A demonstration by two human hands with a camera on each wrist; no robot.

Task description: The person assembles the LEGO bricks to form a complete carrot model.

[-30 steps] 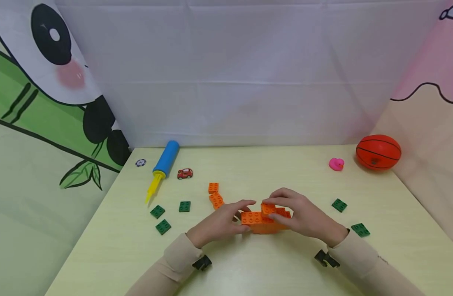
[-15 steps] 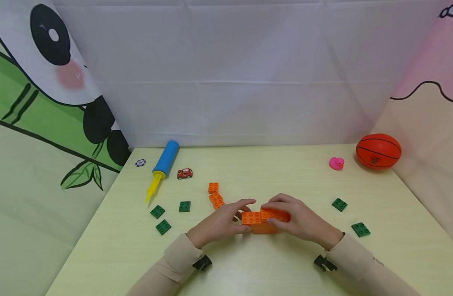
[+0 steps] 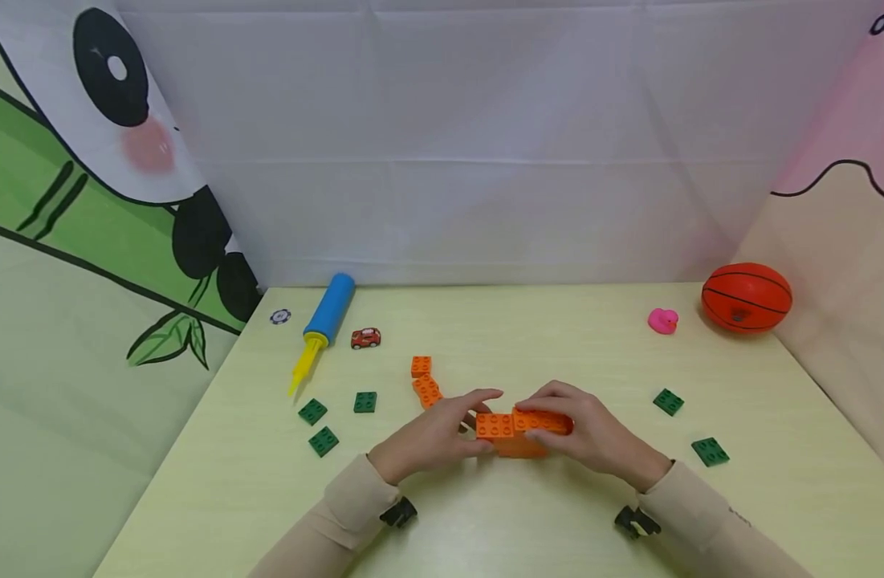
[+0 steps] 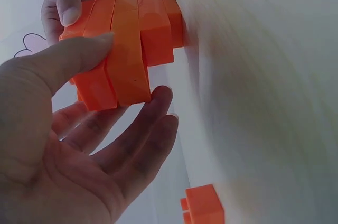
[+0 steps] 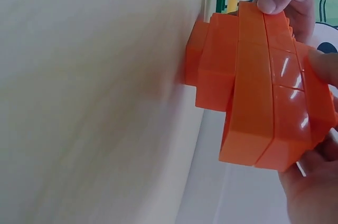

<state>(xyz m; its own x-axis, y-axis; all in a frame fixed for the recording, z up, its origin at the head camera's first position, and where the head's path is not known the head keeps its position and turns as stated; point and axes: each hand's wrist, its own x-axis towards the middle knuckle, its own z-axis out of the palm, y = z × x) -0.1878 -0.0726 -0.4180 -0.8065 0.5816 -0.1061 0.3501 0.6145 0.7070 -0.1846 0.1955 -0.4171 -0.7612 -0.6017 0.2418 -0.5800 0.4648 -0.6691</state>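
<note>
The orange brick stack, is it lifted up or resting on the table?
Resting on the table: the orange brick stack has its bottom brick touching the tabletop in both wrist views, held between left hand and right hand.

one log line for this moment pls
left hand: grips stack's left end | right hand: grips right end | orange brick stack: on table | loose orange bricks: behind left hand

table [image 3: 485,522] | 5 green plates [image 3: 312,412] | pump [image 3: 324,321] | basketball [image 3: 747,297] | duck [image 3: 661,321]
</note>
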